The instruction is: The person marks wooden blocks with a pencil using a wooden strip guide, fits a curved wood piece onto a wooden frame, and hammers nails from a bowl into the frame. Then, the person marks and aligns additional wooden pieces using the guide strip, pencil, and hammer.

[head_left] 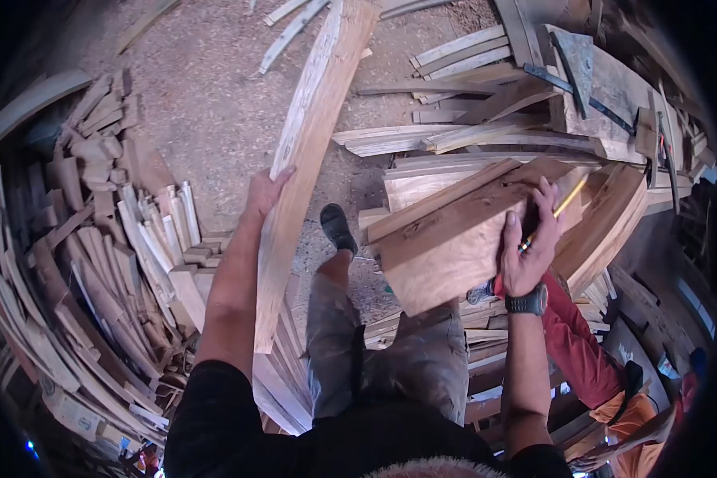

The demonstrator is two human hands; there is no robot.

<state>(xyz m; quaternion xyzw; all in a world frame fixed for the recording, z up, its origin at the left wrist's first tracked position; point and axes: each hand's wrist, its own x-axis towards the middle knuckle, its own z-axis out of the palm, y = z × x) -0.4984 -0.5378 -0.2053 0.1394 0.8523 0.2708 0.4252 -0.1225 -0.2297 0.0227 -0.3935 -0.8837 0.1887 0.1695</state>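
Observation:
My left hand (269, 191) is closed around the edge of a long wooden plank (315, 111). The plank stands at a slant, its far end near the top of the view and its near end beside my left forearm. A yellow pencil (570, 196) is held between the fingers of my right hand (528, 259). That hand also lies on the right end of a thick wooden board (446, 259), thumb and fingertips against its surface. The board rests tilted in front of my legs, partly over other timber. Part of the pencil is hidden by my fingers.
Stacked wood offcuts (147, 231) line the left side. Curved timber pieces (470, 139) lie at the upper right, near a dark metal straightedge (577, 97). At the lower right is another person's red-trousered leg (585, 350). Wood shavings cover the floor (207, 88).

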